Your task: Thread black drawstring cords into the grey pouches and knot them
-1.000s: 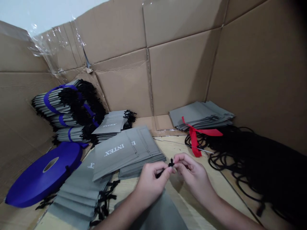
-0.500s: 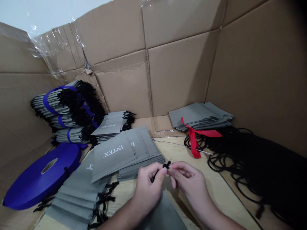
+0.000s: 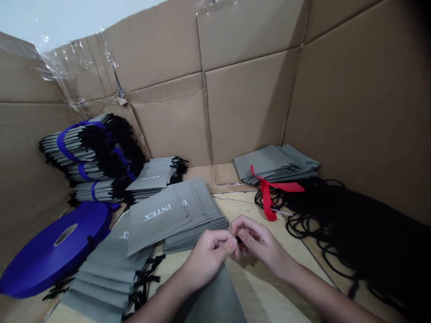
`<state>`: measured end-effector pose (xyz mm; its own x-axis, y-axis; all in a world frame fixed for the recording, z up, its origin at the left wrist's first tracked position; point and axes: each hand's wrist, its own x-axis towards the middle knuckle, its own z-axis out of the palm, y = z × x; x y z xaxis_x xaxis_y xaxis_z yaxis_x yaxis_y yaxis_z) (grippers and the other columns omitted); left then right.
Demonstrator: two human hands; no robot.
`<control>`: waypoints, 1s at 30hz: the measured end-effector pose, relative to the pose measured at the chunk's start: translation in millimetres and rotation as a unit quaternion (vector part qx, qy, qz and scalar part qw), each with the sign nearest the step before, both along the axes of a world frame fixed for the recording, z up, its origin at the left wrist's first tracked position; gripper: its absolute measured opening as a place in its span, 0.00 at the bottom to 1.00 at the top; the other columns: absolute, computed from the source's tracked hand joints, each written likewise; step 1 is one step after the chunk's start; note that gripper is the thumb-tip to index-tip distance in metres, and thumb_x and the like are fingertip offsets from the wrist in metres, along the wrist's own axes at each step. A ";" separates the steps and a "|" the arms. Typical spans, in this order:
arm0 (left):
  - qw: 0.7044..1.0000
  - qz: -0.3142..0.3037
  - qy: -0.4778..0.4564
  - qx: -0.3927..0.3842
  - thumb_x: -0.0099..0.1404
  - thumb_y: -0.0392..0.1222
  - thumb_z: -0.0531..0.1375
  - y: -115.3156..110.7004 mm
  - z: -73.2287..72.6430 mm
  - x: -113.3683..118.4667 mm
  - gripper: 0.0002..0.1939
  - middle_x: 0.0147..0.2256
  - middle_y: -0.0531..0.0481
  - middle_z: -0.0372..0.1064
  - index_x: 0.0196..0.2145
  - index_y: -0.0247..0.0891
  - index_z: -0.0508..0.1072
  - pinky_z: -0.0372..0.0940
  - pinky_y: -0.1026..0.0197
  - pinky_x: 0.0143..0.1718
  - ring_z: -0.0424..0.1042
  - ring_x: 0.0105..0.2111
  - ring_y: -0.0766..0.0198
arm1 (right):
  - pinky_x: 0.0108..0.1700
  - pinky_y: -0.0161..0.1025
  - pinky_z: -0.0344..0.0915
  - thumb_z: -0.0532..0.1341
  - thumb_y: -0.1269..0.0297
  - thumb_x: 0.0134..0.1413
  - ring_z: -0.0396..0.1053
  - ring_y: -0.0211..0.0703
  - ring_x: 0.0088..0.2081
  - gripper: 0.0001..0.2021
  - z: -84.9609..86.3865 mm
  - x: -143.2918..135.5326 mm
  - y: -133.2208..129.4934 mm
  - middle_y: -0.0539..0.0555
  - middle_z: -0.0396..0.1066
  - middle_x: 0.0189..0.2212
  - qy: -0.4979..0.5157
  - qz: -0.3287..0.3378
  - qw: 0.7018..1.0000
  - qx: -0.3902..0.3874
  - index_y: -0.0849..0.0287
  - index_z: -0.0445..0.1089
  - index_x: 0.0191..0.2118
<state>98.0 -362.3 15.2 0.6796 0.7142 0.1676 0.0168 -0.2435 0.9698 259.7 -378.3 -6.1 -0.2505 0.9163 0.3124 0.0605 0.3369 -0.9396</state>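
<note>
Close together over the table, both hands pinch a short black drawstring (image 3: 239, 240), most of it hidden by the fingers. My left hand (image 3: 212, 251) is closed on it from one side, my right hand (image 3: 255, 240) from the other. Below them hangs a grey fabric pouch (image 3: 215, 298), partly covered by my left forearm. Left of my hands lies a stack of flat grey pouches (image 3: 164, 215) printed INTEX. Nearer, a fanned row of grey pouches (image 3: 101, 282) has knotted black cord ends.
A purple ribbon roll (image 3: 33, 264) lies at the left, before ribbon-tied pouch bundles (image 3: 81, 143). Black cords (image 3: 363, 242) are heaped at the right, with a red ribbon (image 3: 267, 199) and a thin metal rod (image 3: 232, 200). Cardboard walls (image 3: 249, 107) enclose the table.
The black knot that stood up between my fingertips is now mostly covered by them. My right hand has come closer to the left, its fingers curling over the cord.
</note>
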 end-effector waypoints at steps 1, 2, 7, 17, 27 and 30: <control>1.000 -0.011 0.000 -0.010 0.61 0.57 0.52 0.3 0.1 0.0 0.23 0.20 0.55 0.54 0.21 0.33 0.65 0.48 0.66 0.25 0.52 0.22 0.69 | 0.20 0.30 0.50 0.52 0.45 0.55 0.56 0.33 0.20 0.19 -1.0 1.0 -0.4 0.46 0.62 0.18 -0.016 0.007 1.000 0.008 0.58 0.61 0.30; 1.000 -0.014 0.002 -0.016 0.61 0.57 0.52 0.7 0.0 -0.2 0.23 0.19 0.56 0.52 0.21 0.33 0.65 0.47 0.66 0.24 0.51 0.22 0.70 | 0.20 0.30 0.50 0.52 0.45 0.55 0.56 0.33 0.19 0.19 -1.8 1.8 -0.9 0.46 0.61 0.18 -0.031 0.007 0.999 0.018 0.58 0.61 0.30; 1.000 0.020 0.011 -0.009 0.61 0.57 0.53 3.0 0.1 -1.9 0.23 0.18 0.57 0.48 0.20 0.34 0.64 0.44 0.66 0.24 0.48 0.21 0.70 | 0.21 0.32 0.48 0.52 0.45 0.55 0.52 0.33 0.19 0.21 0.2 2.6 -1.9 0.45 0.56 0.16 -0.100 -0.028 0.993 0.060 0.60 0.64 0.27; 1.000 -0.009 -0.019 -0.010 0.60 0.57 0.54 4.9 -0.4 -0.7 0.22 0.20 0.55 0.54 0.22 0.33 0.65 0.49 0.67 0.26 0.53 0.23 0.69 | 0.18 0.30 0.45 0.61 0.54 0.47 0.36 0.29 0.14 0.18 6.6 -17.7 -6.6 0.38 0.42 0.08 0.272 0.025 0.933 -0.234 0.57 0.55 0.17; 0.999 0.050 -0.014 0.001 0.58 0.60 0.54 2.5 -1.5 1.7 0.25 0.18 0.54 0.54 0.19 0.33 0.66 0.50 0.66 0.25 0.53 0.21 0.69 | 0.19 0.32 0.43 0.62 0.49 0.43 0.39 0.30 0.15 0.22 10.1 -24.2 -7.2 0.39 0.41 0.10 0.264 -0.134 0.940 -0.171 0.56 0.51 0.17; 0.999 0.048 0.000 -0.005 0.61 0.59 0.52 1.6 -3.0 -0.4 0.25 0.18 0.56 0.50 0.21 0.33 0.67 0.48 0.67 0.24 0.51 0.21 0.69 | 0.20 0.33 0.43 0.59 0.47 0.48 0.43 0.32 0.17 0.23 10.2 -13.6 -3.6 0.42 0.46 0.13 0.130 -0.116 0.981 -0.080 0.57 0.52 0.17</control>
<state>97.6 -360.8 12.3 0.6087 0.7771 0.1601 0.0402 -0.2317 0.9719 246.1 -381.9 4.1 0.0399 0.9818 0.1856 -0.1307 0.1893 -0.9732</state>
